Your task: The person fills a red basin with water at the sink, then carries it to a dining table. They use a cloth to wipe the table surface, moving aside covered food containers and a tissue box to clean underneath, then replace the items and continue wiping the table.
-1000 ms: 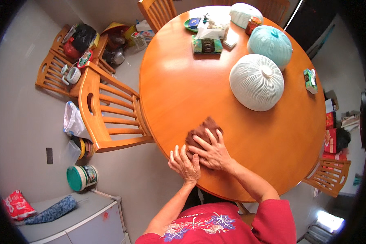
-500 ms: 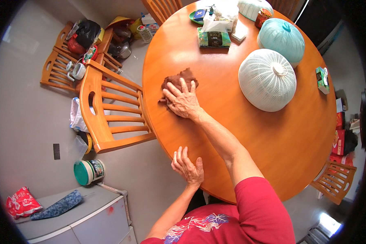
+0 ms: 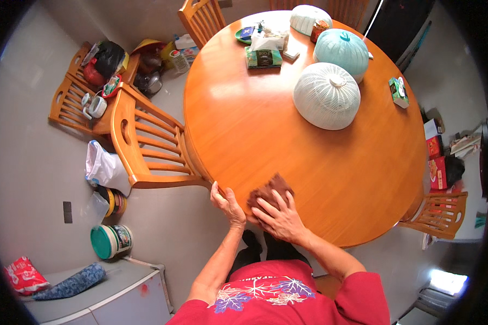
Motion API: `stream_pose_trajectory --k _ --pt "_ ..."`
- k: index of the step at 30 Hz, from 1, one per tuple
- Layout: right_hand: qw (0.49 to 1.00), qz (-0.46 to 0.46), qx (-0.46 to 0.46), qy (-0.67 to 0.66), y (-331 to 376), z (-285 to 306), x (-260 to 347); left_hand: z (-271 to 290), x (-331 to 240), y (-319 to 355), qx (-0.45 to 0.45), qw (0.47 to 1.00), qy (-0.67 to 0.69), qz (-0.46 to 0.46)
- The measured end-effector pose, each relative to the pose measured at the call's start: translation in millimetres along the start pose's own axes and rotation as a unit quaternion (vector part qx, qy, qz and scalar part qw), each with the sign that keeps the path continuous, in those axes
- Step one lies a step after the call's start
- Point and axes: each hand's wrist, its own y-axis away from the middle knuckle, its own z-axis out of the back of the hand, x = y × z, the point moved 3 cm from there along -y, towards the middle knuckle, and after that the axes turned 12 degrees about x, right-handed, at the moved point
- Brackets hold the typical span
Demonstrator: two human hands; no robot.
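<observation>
Brown cloth [image 3: 269,190] lies flat on the near edge of the round wooden counter [image 3: 309,162], and my right hand [image 3: 279,218] is pressed down on it, fingers spread, palm covering its near half. My left hand [image 3: 229,205] is apart from it, just to the left, open and gripping the counter's rim with the thumb on top. I judge the wiping step to be in hand, with the cloth at the near rim. Most of the wooden top shows bare between here and the far things: a white mesh food cover [image 3: 327,95], a teal one [image 3: 341,47] behind it, and a tissue box [image 3: 263,57] on the far left. The next stroke, as I read it, calls for steady downward pressure while the left hand braces, and care to steer short of the covers. A wooden chair [image 3: 146,143] stands just left of the counter.
</observation>
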Motion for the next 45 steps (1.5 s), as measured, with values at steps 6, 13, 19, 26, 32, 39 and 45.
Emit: stream_pose_trajectory --k 6,13,19,26,32,39,45 --pt "0.996 -0.073 0.023 0.039 35 -20 29 18 19 -14 0.007 0.923 0.332 0.194" --pt "0.999 -0.029 -0.037 0.007 -133 -24 38 30 21 -11 0.014 0.864 0.435 0.252" --pt "0.998 -0.013 -0.06 0.012 -241 -33 19 29 11 -6 0.044 0.933 0.269 0.233" --pt "0.997 -0.076 -0.029 0.017 -345 -36 -4 14 25 -4 0.113 0.978 0.078 0.159" --pt "0.992 -0.122 0.001 0.026 -411 -39 -26 19 18 -3 0.117 0.976 0.095 0.16" --pt "0.992 0.017 -0.119 0.039 -323 -41 -13 44 38 0 0.033 0.918 0.27 0.29" --pt "0.995 0.042 -0.087 -0.027 -182 -26 7 52 42 0 0.004 0.94 0.182 0.288"
